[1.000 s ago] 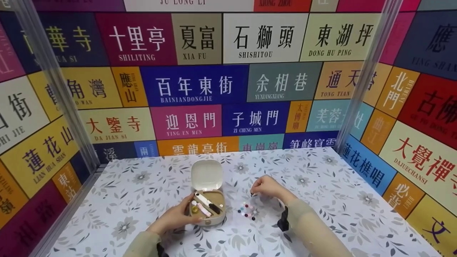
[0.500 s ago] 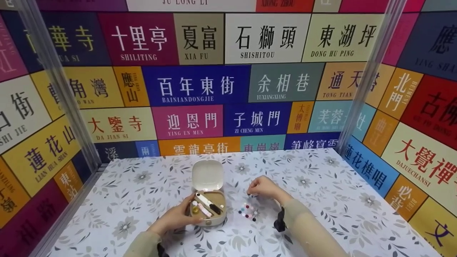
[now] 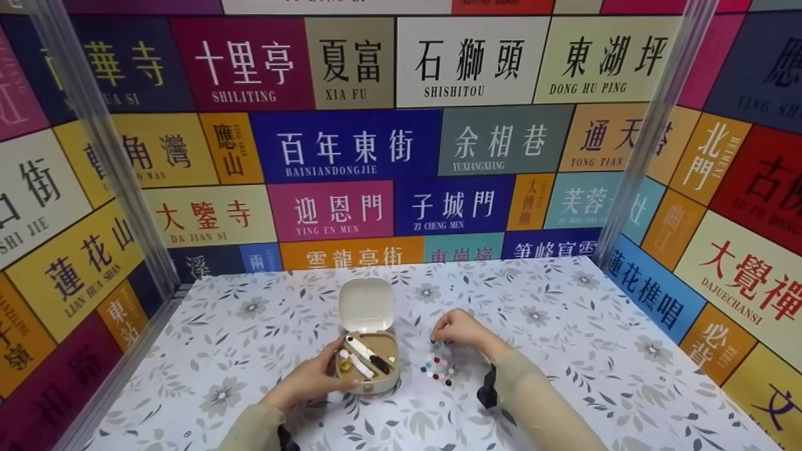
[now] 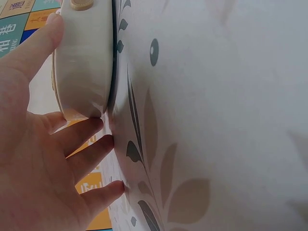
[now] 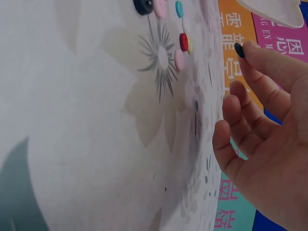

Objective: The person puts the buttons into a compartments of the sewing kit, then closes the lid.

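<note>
My left hand (image 3: 307, 379) holds a small cream sewing box (image 3: 379, 386) by its left side, thumb at the front. The left wrist view shows the index finger against the box's wall (image 4: 84, 62), the other fingertips close by the tablecloth. The box's lid (image 3: 366, 304) stands raised at the back. Inside lie a white-and-black tool (image 3: 369, 354), a pink-and-white piece (image 3: 358, 365) and a small gold piece (image 3: 345, 366). My right hand (image 3: 462, 329) pinches a black button (image 5: 239, 50) between thumb and index finger, to the right of the box; its other fingers are loosely bent.
Several small buttons (image 3: 437, 361), red, pink, blue, white and black, lie in a loose group right of the box. A floral cloth (image 3: 250, 338) covers the table. Panels with printed place names (image 3: 344, 147) rise behind it, with clear corner posts (image 3: 645, 144) at the sides.
My right hand has drifted slightly left toward the box with the black button pinched. The left hand keeps its hold on the box. The head view has shifted a little.
</note>
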A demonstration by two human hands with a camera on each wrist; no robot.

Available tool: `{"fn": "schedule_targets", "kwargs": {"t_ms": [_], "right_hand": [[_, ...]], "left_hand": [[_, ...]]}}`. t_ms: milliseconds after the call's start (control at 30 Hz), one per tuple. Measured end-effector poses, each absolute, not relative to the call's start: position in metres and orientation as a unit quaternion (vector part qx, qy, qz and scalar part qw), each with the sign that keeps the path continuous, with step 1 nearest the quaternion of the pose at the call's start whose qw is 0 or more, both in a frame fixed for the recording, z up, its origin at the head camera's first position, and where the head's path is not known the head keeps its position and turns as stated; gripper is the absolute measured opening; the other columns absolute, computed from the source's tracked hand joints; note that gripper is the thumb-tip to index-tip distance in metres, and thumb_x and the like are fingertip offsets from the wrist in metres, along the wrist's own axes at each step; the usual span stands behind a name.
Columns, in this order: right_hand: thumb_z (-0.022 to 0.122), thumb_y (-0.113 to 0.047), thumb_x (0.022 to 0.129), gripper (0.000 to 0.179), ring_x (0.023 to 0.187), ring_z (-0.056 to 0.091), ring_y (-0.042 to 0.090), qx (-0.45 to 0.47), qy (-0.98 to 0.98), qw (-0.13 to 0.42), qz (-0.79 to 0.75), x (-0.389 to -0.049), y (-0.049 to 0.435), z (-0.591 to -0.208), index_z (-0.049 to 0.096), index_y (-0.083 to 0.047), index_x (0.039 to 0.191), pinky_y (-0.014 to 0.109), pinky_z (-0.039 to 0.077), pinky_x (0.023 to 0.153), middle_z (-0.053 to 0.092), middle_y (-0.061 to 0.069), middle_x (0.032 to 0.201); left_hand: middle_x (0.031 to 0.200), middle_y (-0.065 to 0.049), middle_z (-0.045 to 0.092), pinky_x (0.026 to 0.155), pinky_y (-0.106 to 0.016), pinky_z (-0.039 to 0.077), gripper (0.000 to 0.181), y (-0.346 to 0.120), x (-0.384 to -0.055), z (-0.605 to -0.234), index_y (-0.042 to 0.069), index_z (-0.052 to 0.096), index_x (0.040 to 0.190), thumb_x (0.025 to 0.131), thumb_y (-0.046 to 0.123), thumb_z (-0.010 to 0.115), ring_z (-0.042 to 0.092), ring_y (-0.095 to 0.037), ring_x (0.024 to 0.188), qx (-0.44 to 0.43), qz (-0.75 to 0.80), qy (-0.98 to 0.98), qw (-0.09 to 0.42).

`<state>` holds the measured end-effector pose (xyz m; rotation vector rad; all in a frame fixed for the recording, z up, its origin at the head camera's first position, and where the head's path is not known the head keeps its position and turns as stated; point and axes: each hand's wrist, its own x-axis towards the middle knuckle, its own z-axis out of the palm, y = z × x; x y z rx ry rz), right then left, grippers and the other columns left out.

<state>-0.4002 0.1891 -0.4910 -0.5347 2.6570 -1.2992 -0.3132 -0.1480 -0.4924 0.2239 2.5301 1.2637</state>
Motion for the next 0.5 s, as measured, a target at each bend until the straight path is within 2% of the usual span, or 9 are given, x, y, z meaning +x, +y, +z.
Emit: {"fn": "schedule_targets", "kwargs": {"t_ms": [500], "right_hand": [[0.07, -0.011, 0.082, 0.009, 0.049, 0.037, 0.006, -0.175, 0.882, 0.08, -0.429, -0.4008, 0.1826, -0.4892, 0.076, -0.006, 0.078, 0.021, 0.034, 0.045, 0.065, 0.002, 0.067]], "left_hand": [[0.153, -0.021, 0.032, 0.111, -0.062, 0.021, 0.11, -0.1481, -0.3145, -0.4924, 0.019, 0.022, 0.156, 0.069, 0.051, 0.083, 0.03, -0.043, 0.138, 0.078, 0.437, 0.883, 0.15]]}}
